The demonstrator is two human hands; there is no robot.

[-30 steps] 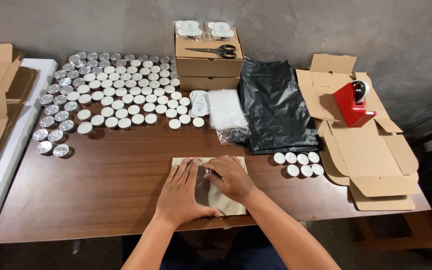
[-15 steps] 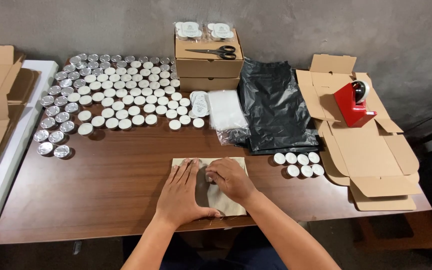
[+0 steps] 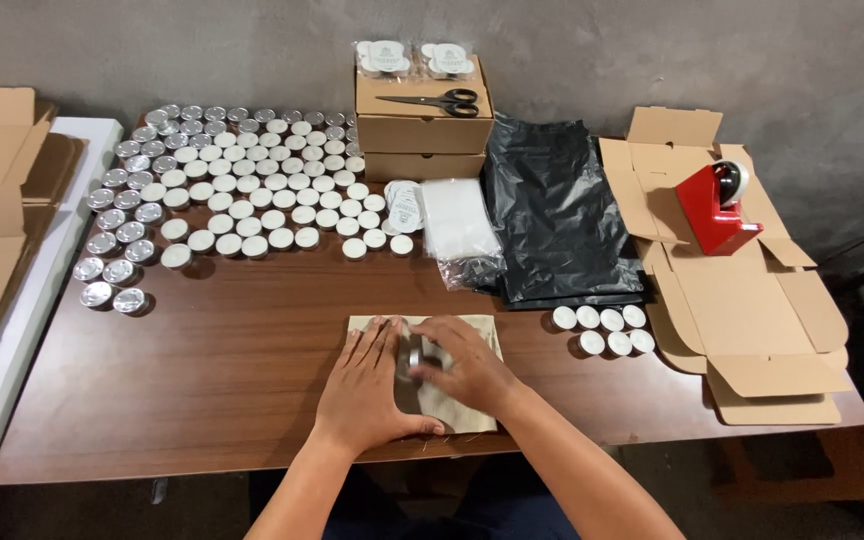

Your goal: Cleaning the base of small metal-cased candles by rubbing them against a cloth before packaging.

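Note:
A beige cloth pouch [image 3: 472, 335] lies flat near the table's front edge. My left hand [image 3: 367, 385] presses flat on the pouch's left part, fingers spread. My right hand [image 3: 457, 360] rests on the pouch beside it, fingers curled around a small round silver tin [image 3: 414, 357] at the middle of the cloth. Both hands touch each other over the pouch.
Many small round tins [image 3: 242, 190] cover the table's back left. Stacked cardboard boxes [image 3: 422, 130] carry black scissors [image 3: 437, 100]. Black plastic bags [image 3: 557, 215], clear bags [image 3: 457, 220], several white tins [image 3: 602, 328], an unfolded carton [image 3: 742, 310] with a red tape dispenser [image 3: 717, 205].
My hands have shifted slightly on the pouch; my right hand's fingers have closed more tightly around the small tin.

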